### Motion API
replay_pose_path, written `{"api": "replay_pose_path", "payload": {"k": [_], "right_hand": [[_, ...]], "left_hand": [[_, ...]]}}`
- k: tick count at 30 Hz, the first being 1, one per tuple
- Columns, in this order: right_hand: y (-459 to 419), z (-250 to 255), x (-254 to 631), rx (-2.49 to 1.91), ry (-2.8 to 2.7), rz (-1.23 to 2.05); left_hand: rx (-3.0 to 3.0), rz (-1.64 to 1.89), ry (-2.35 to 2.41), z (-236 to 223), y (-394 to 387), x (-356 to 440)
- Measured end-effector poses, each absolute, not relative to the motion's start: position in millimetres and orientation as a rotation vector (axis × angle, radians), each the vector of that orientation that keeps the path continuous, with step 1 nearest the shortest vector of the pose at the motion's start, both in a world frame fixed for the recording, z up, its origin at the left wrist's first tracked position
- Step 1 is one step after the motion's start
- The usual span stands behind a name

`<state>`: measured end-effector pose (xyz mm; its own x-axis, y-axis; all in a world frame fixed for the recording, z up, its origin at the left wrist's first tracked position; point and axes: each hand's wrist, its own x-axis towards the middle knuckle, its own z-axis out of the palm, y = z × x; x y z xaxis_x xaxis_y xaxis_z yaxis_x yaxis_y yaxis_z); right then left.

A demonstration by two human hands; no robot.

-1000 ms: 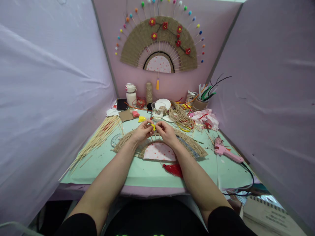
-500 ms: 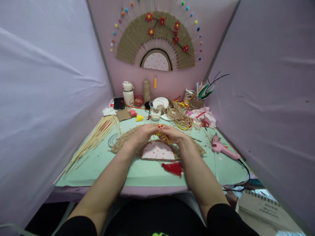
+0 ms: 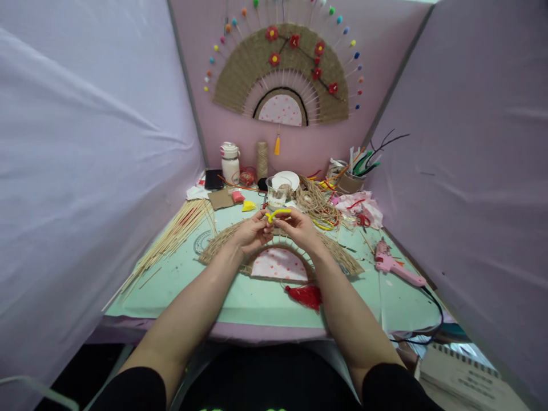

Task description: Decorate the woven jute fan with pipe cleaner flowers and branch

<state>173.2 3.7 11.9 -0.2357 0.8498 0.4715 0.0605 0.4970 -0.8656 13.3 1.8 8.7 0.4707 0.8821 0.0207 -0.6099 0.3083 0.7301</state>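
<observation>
A bent piece of yellow pipe cleaner [image 3: 281, 212] is held up between my two hands, above the far part of a fan. Its near end is pinched in the closed fingertips of my left hand [image 3: 252, 233]. My right hand [image 3: 299, 228] is also closed on it, thumb and fingers against the bend. Any red piece in the fingers is hidden. Beneath lies the woven twine fan [image 3: 342, 254], with a white dotted half-circle [image 3: 280, 265] at its middle. A red tassel [image 3: 305, 296] lies at its near edge, beside my right forearm.
Bamboo sticks [image 3: 171, 237] lie at the left. To the right rests a pink glue gun [image 3: 396, 267] with its cord. Twine [image 3: 317, 200], a plastic cup [image 3: 276, 193] and a white bottle [image 3: 230, 164] stand behind. A flowered fan [image 3: 240, 74] hangs on the back wall.
Both hands have turned, so the yellow pipe cleaner now points up and right instead of hanging down. The red flower shape at my fingertips has gone out of sight. The view has shifted slightly.
</observation>
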Motion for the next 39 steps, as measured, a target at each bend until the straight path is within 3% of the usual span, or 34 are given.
{"api": "replay_pose_path", "payload": {"k": [15, 19, 24, 29, 32, 36, 39], "right_hand": [[2.3, 12.5, 170.9, -0.965, -1.714, 0.776], [4.6, 10.8, 172.1, -0.986, -1.629, 1.016], [6.5, 8.9, 177.9, -0.933, -1.423, 1.553], [4.9, 11.9, 179.2, -0.866, -1.278, 1.794], [6.6, 12.5, 177.1, -0.896, -1.346, 1.564], [7.4, 10.9, 175.0, -0.99, -1.531, 0.755], [2.8, 9.5, 172.5, -0.939, -1.74, 0.439]], "left_hand": [[0.954, 1.066, 0.622, -1.1, 6.4, 17.4], [1.291, 1.265, 0.732, -1.1, 6.4, 20.4], [1.753, 1.299, 0.829, 8.0, -2.5, 18.1], [1.727, 1.292, 0.799, 12.0, -6.1, 20.1], [1.411, 1.373, 0.81, 7.7, 0.8, 21.3], [0.833, 1.174, 0.614, 5.6, 9.5, 14.7], [0.627, 1.071, 0.434, 7.4, 9.3, 9.5]]}}
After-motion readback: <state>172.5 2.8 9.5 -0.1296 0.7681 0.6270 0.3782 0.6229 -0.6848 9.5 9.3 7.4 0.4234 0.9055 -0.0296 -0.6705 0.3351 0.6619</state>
